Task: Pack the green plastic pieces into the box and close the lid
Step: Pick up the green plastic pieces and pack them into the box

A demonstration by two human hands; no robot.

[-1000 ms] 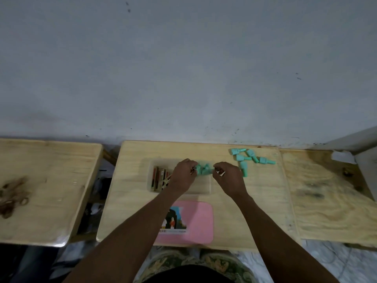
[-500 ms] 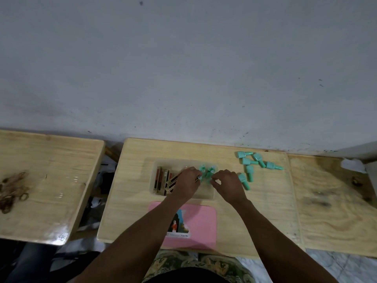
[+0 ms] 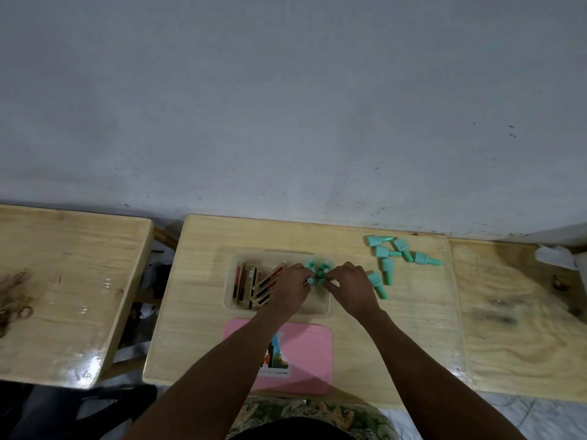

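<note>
A clear plastic box (image 3: pixel 230 282) lies open on the middle wooden table. Several green plastic pieces (image 3: pixel 320 270) stand clustered in its right part. My left hand (image 3: pixel 290 289) and my right hand (image 3: pixel 351 285) press on this cluster from either side, fingers pinched on the pieces. Several more green pieces (image 3: pixel 395 251) lie loose on the table to the right of the box, one (image 3: pixel 378 284) just beside my right hand. The pink lid (image 3: pixel 306 354) lies flat in front of the box, partly under my left forearm.
Dark and gold stick-shaped items (image 3: pixel 251 282) fill the box's left part. A second wooden table (image 3: pixel 63 281) stands at the left with brown rubber bands (image 3: pixel 12 296) on it. A plywood board (image 3: pixel 521 315) adjoins on the right. A grey wall rises behind.
Both hands have lowered the green cluster from above the box's right edge down into the box. The camera has tilted, so the table sits a little lower in view.
</note>
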